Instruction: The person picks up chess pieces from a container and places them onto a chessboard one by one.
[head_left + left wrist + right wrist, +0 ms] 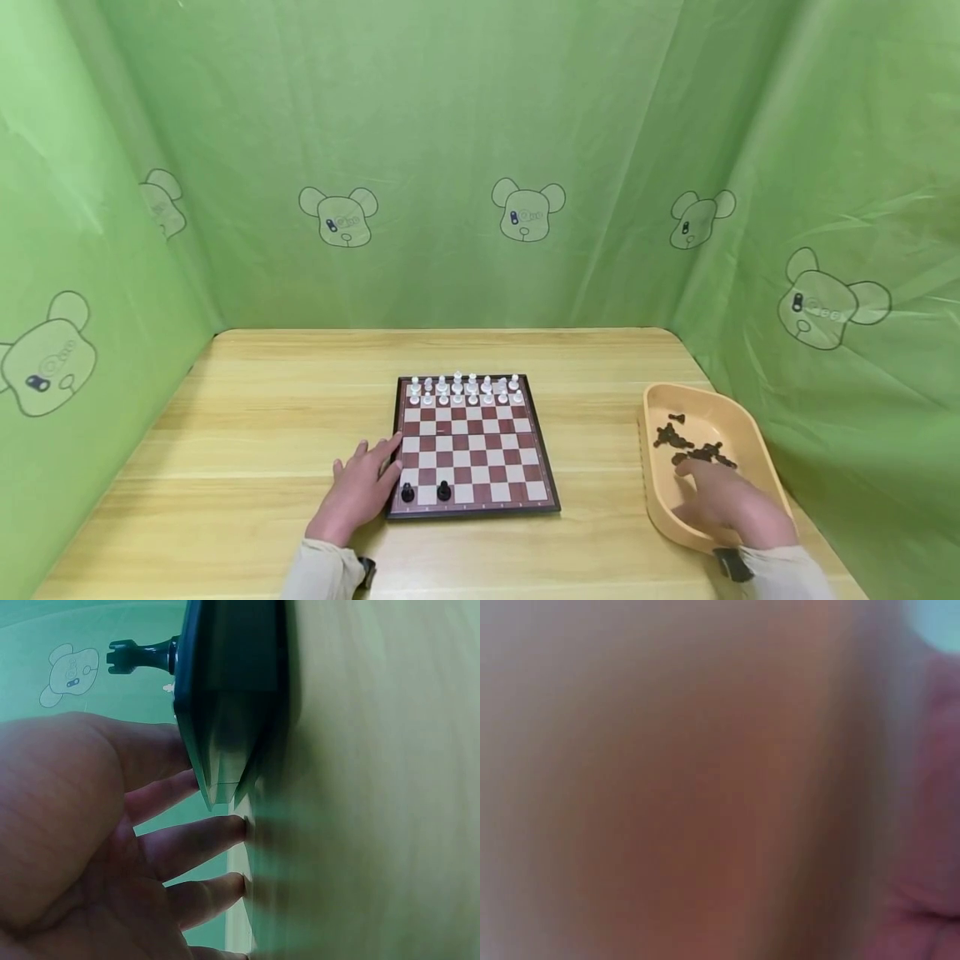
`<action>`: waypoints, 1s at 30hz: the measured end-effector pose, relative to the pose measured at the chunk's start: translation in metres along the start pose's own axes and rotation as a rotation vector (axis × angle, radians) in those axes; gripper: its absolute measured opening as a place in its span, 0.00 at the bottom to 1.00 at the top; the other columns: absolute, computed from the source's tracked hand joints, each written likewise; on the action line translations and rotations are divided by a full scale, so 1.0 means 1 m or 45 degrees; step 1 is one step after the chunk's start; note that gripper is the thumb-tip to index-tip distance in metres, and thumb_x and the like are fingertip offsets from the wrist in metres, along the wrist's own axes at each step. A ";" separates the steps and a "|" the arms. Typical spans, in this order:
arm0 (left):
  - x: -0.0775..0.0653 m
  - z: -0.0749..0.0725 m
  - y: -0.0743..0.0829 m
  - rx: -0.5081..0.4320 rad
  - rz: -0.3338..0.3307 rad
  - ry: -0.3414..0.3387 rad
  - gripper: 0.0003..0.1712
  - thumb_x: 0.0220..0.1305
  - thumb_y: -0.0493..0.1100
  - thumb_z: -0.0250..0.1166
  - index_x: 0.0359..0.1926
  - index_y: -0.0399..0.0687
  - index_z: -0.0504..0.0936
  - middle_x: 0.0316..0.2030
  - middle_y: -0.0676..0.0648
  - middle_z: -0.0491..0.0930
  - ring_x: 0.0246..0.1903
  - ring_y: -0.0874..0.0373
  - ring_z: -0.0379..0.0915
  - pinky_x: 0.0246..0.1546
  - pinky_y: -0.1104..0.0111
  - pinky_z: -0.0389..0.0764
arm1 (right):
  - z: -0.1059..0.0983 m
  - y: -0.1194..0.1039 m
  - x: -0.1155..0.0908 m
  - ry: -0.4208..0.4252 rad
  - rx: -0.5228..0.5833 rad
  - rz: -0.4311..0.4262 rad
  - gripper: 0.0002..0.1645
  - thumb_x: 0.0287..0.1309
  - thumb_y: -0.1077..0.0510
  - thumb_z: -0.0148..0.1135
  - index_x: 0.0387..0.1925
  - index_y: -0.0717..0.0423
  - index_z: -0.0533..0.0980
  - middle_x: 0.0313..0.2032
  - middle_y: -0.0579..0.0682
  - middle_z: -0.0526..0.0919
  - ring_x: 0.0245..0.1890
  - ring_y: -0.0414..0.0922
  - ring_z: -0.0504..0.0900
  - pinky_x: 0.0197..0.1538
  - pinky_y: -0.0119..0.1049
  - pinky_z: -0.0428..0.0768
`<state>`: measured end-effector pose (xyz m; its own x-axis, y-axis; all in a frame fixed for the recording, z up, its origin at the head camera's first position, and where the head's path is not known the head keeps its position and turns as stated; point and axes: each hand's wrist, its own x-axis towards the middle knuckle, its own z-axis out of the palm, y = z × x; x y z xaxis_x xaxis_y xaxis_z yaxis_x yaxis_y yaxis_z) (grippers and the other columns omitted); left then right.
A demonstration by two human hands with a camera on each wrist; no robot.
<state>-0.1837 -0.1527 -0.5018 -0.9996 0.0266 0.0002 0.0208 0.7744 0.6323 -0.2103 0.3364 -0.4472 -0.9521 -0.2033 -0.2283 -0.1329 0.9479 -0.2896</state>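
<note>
A chessboard (480, 450) lies on the table, with white chess pieces (457, 389) in two rows along its far side. On its near row stand a black rook (407, 493) and another black piece (444, 491). My left hand (360, 492) rests at the board's left edge, fingers spread; in the left wrist view, fingertips (236, 829) touch the table beside the board's dark side (232, 675). Over at the right, my right hand (720, 504) reaches into an orange tray (750, 425), thumb and forefinger apart, beside loose black chess pieces (705, 452). The right wrist view is badly blurred.
The wooden table (285, 375) extends around the board and tray. Green curtains (435, 283) with bear-head drawings enclose it at the back and both sides. The tray's right wall is close to the right-hand curtain.
</note>
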 end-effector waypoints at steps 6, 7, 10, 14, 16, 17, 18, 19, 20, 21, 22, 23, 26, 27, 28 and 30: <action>0.000 0.001 0.000 -0.007 -0.004 0.003 0.28 0.78 0.46 0.57 0.75 0.48 0.71 0.71 0.33 0.69 0.74 0.26 0.52 0.68 0.23 0.41 | 0.002 0.006 0.005 0.027 -0.007 0.018 0.27 0.47 0.59 0.76 0.45 0.71 0.77 0.41 0.69 0.83 0.45 0.67 0.81 0.52 0.63 0.80; 0.000 0.001 0.000 -0.007 -0.004 0.002 0.28 0.78 0.45 0.56 0.75 0.48 0.71 0.71 0.33 0.69 0.74 0.26 0.52 0.68 0.23 0.41 | 0.002 0.007 0.006 0.031 -0.005 0.023 0.23 0.46 0.60 0.75 0.41 0.70 0.78 0.39 0.65 0.83 0.42 0.64 0.82 0.50 0.61 0.81; 0.000 0.002 0.000 -0.011 -0.007 0.000 0.28 0.78 0.46 0.57 0.75 0.49 0.70 0.71 0.33 0.69 0.74 0.27 0.52 0.68 0.24 0.40 | 0.003 0.010 0.007 0.040 0.023 0.063 0.13 0.46 0.61 0.72 0.28 0.64 0.76 0.28 0.54 0.79 0.31 0.53 0.79 0.36 0.49 0.82; 0.000 0.003 0.000 -0.015 -0.010 -0.001 0.29 0.78 0.46 0.57 0.75 0.49 0.70 0.71 0.34 0.68 0.75 0.28 0.51 0.68 0.24 0.39 | 0.005 0.015 0.010 0.048 0.095 0.125 0.17 0.48 0.62 0.70 0.16 0.54 0.69 0.18 0.45 0.66 0.20 0.43 0.67 0.24 0.36 0.69; 0.000 0.002 0.000 -0.013 -0.006 0.002 0.28 0.78 0.46 0.57 0.75 0.48 0.70 0.71 0.33 0.69 0.75 0.27 0.51 0.68 0.24 0.39 | 0.006 0.018 0.012 0.059 0.104 0.127 0.16 0.49 0.63 0.70 0.15 0.56 0.71 0.17 0.44 0.69 0.20 0.43 0.68 0.24 0.36 0.70; -0.001 0.002 0.000 -0.013 -0.007 0.000 0.28 0.78 0.46 0.57 0.75 0.49 0.70 0.71 0.33 0.68 0.75 0.27 0.51 0.68 0.24 0.39 | 0.006 0.020 0.013 0.061 0.106 0.131 0.14 0.49 0.63 0.71 0.18 0.58 0.74 0.19 0.46 0.72 0.21 0.44 0.71 0.25 0.38 0.74; -0.001 0.002 0.000 -0.012 -0.007 -0.002 0.28 0.78 0.45 0.56 0.75 0.48 0.70 0.71 0.33 0.68 0.75 0.27 0.51 0.68 0.24 0.39 | 0.005 0.022 0.014 0.065 0.109 0.137 0.12 0.49 0.63 0.72 0.19 0.61 0.76 0.20 0.47 0.75 0.23 0.45 0.73 0.27 0.40 0.76; -0.001 0.001 0.000 -0.013 -0.006 -0.002 0.28 0.78 0.45 0.56 0.75 0.48 0.70 0.71 0.33 0.68 0.75 0.27 0.51 0.68 0.24 0.39 | 0.005 0.023 0.015 0.073 0.105 0.132 0.10 0.49 0.63 0.73 0.23 0.63 0.78 0.23 0.49 0.79 0.26 0.47 0.76 0.31 0.43 0.79; -0.001 0.001 0.000 -0.013 -0.002 0.000 0.28 0.78 0.45 0.57 0.75 0.48 0.70 0.71 0.33 0.69 0.74 0.27 0.52 0.68 0.23 0.40 | 0.005 0.025 0.016 0.082 0.100 0.125 0.09 0.48 0.64 0.74 0.26 0.65 0.80 0.26 0.51 0.82 0.29 0.49 0.79 0.34 0.45 0.81; -0.001 0.001 0.000 -0.014 0.000 0.000 0.28 0.78 0.45 0.57 0.75 0.48 0.70 0.71 0.32 0.69 0.74 0.26 0.52 0.68 0.23 0.40 | 0.006 0.026 0.017 0.085 0.104 0.125 0.09 0.48 0.64 0.74 0.27 0.65 0.81 0.27 0.52 0.83 0.30 0.49 0.79 0.36 0.46 0.82; 0.000 0.001 0.000 -0.015 -0.003 -0.002 0.28 0.78 0.45 0.57 0.75 0.48 0.70 0.71 0.33 0.68 0.74 0.26 0.51 0.68 0.24 0.39 | 0.006 0.027 0.017 0.093 0.115 0.123 0.08 0.47 0.65 0.74 0.27 0.65 0.81 0.27 0.52 0.82 0.30 0.49 0.79 0.35 0.45 0.81; 0.000 0.001 0.000 -0.016 -0.005 -0.004 0.28 0.78 0.45 0.57 0.75 0.48 0.70 0.71 0.33 0.68 0.74 0.27 0.51 0.68 0.24 0.39 | 0.007 0.029 0.017 0.100 0.121 0.117 0.07 0.47 0.65 0.73 0.27 0.64 0.81 0.27 0.51 0.82 0.30 0.49 0.79 0.35 0.44 0.81; 0.000 0.002 -0.001 -0.017 -0.007 -0.003 0.29 0.78 0.45 0.57 0.75 0.49 0.70 0.71 0.33 0.68 0.75 0.27 0.51 0.68 0.24 0.39 | 0.009 0.031 0.016 0.122 0.164 0.099 0.07 0.45 0.67 0.70 0.22 0.61 0.78 0.23 0.48 0.77 0.27 0.46 0.75 0.31 0.39 0.76; 0.000 0.002 -0.001 -0.018 -0.011 -0.006 0.29 0.78 0.46 0.57 0.76 0.49 0.69 0.72 0.33 0.68 0.75 0.27 0.51 0.68 0.24 0.38 | 0.009 0.031 0.016 0.129 0.177 0.093 0.07 0.44 0.68 0.70 0.23 0.61 0.77 0.23 0.47 0.77 0.27 0.45 0.74 0.31 0.38 0.76; 0.000 0.003 -0.001 -0.018 -0.013 -0.007 0.29 0.78 0.46 0.57 0.76 0.49 0.69 0.72 0.33 0.68 0.75 0.28 0.51 0.68 0.25 0.38 | 0.010 0.031 0.015 0.131 0.188 0.088 0.07 0.43 0.68 0.69 0.24 0.62 0.77 0.24 0.48 0.77 0.27 0.45 0.75 0.32 0.39 0.77; 0.000 0.003 -0.001 -0.019 -0.011 -0.006 0.29 0.78 0.46 0.57 0.76 0.49 0.69 0.72 0.33 0.68 0.75 0.27 0.51 0.68 0.24 0.38 | 0.009 0.032 0.015 0.124 0.213 0.102 0.09 0.42 0.68 0.68 0.29 0.65 0.77 0.27 0.52 0.79 0.29 0.47 0.76 0.33 0.40 0.78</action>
<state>-0.1838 -0.1518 -0.5050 -0.9997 0.0231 -0.0088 0.0120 0.7649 0.6440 -0.2262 0.3611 -0.4683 -0.9810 -0.0965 -0.1684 -0.0158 0.9045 -0.4261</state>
